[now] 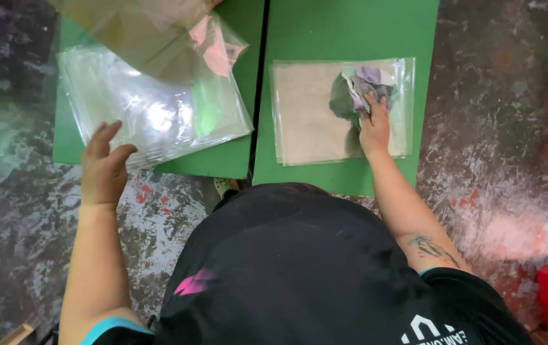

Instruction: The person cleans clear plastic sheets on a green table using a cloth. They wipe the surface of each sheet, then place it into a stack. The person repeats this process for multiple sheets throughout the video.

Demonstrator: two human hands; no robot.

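Clear plastic bags [152, 112], upper left: left hand [103, 167] open, fingertips at stack edge. Right hand [374, 124] presses crumpled cloth [357, 92], grip loose; keep strokes flat across bagged sheet [312, 112].

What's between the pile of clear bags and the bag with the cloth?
In the head view, bare green table and a dark gap separate the clear bags from the cloth's bag.

Single head-worn view, looking steeply down over the wearer's dark shirt [299, 268]. Two green tables [350, 32] fill the upper frame at arm's reach, mottled floor [510, 160] at both sides. No second view to compare.
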